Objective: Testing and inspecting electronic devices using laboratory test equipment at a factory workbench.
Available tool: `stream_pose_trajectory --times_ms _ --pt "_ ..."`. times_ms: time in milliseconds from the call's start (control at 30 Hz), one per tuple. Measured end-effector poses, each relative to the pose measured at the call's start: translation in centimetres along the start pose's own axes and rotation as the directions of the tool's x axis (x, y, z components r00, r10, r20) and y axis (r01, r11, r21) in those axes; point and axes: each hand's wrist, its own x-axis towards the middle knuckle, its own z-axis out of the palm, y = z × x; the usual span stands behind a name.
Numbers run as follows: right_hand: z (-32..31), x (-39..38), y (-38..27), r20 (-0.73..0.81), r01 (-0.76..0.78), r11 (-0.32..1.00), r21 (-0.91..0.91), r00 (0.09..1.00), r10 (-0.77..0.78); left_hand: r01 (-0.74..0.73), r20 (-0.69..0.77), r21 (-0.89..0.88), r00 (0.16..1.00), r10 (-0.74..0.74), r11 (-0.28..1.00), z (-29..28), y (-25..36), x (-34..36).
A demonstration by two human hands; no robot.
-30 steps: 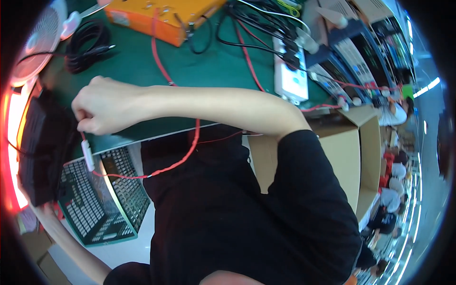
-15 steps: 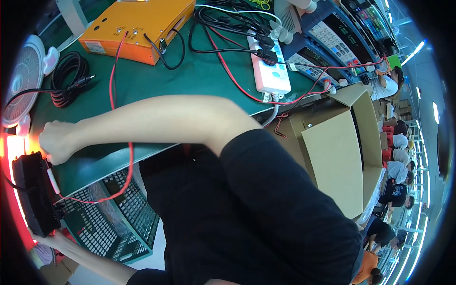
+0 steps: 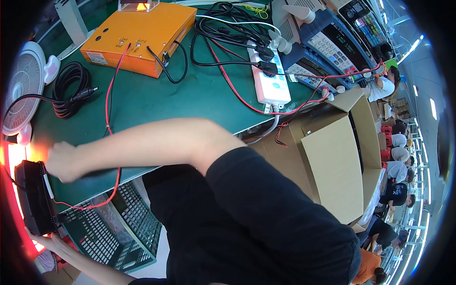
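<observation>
At the far left, a long black box [image 3: 34, 198], which looks like a power adapter, is held up beside a bright red-orange glow. My left hand [image 3: 46, 241] grips its lower end. My right hand [image 3: 67, 162] is curled closed and slightly blurred close to the box's upper end. Whatever its fingers hold is hidden. A red lead [image 3: 90, 207] with a white sleeve runs along the box's side, then loops up behind my right forearm to an orange metal box [image 3: 137, 33] on the green bench [image 3: 156, 102].
A round white fan [image 3: 26, 90] and a coiled black cable [image 3: 71, 90] lie at the left. Farther right are a white power strip [image 3: 270, 85], tangled cables and bench instruments [image 3: 339, 40]. An open cardboard box [image 3: 335, 161] and a green plastic crate [image 3: 114, 228] flank my body.
My right hand has moved down and slightly right. The black box also sits a little lower and farther right in the picture. The bench items have shifted slightly downward.
</observation>
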Motion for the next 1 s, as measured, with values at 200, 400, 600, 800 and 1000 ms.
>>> stream_pose_trajectory --times_ms 200,400,600,800,1000 --pt "-0.5 -18.3 -5.9 -0.054 0.373 0.853 -0.365 0.906 -0.419 0.142 -0.075 -0.134 0.985 -0.153 0.981 1.4 3.9 -2.1" --pt "-11.9 -23.2 -5.7 0.940 0.182 0.926 -0.332 0.152 0.307 0.311 0.036 -0.334 0.948 -0.318 0.890 1.5 2.6 -2.0" --pt "-15.2 -11.1 -1.0 0.056 0.315 0.921 -0.227 0.949 -0.311 0.304 0.088 -0.452 0.951 -0.297 0.839 1.2 4.9 -7.0" --pt "-9.8 -3.2 8.1 -0.062 0.068 0.878 -0.474 0.992 -0.111 0.395 0.307 -0.544 0.915 -0.262 0.741 2.8 8.2 -12.1" --pt "-13.9 -5.4 -1.0 0.008 -0.077 0.506 0.859 0.991 0.136 0.554 0.414 -0.691 0.830 -0.373 0.465 -0.1 2.9 -11.9"
